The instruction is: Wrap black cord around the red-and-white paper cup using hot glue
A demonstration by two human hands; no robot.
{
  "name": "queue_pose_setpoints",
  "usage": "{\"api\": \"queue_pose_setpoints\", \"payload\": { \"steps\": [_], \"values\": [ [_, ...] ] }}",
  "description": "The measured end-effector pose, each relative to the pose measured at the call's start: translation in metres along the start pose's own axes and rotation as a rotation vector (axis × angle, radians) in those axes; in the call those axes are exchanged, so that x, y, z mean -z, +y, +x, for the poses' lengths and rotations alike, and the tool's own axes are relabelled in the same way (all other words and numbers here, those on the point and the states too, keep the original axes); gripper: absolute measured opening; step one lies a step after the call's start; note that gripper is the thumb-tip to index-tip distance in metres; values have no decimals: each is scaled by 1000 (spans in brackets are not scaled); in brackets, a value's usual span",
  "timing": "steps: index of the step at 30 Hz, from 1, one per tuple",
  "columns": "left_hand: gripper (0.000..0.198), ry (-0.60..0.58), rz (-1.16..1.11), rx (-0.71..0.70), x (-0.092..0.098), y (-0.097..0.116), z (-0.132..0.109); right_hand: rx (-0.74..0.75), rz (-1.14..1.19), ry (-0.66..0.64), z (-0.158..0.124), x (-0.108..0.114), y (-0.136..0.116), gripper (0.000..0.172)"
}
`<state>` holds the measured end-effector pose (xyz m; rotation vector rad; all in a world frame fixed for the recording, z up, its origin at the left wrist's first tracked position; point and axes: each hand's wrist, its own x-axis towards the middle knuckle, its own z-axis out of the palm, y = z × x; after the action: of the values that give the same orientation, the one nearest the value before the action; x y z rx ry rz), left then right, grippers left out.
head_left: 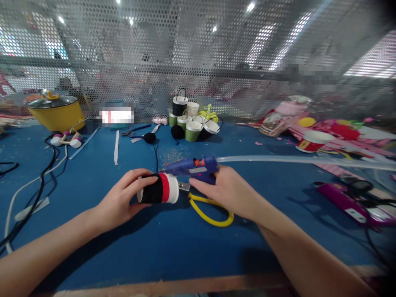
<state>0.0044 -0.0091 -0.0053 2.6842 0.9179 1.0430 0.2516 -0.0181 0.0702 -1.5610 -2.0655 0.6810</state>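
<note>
My left hand is wrapped round a paper cup lying on its side, its wall covered with black cord and a red band beside the white rim. In my right hand is a blue glue gun with a long clear glue stick out of its back. The gun's nozzle points left, at the upper side of the cup, close to the fingers of my left hand. Yellow-handled scissors lie just under my right hand. A black cord runs from the cup to a small black ball.
Small wrapped buckets stand at the back centre. A yellow pot is at the back left, cables at the left. At right are a red and white cup and a purple power strip. Pliers lie behind.
</note>
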Motion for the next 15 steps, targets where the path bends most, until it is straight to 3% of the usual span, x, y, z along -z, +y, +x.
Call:
{"api": "queue_pose_setpoints", "payload": {
  "steps": [5, 8, 15],
  "values": [
    [39, 29, 37, -22, -1, 0, 0, -86, 118, 48, 22, 11, 15, 22],
    [39, 41, 32, -36, -1, 0, -1, -148, 14, 116, 43, 11, 32, 23],
    [43, 87, 33, -57, -1, 0, -2, -269, -210, 69, 82, -5, 68, 27]
  ]
}}
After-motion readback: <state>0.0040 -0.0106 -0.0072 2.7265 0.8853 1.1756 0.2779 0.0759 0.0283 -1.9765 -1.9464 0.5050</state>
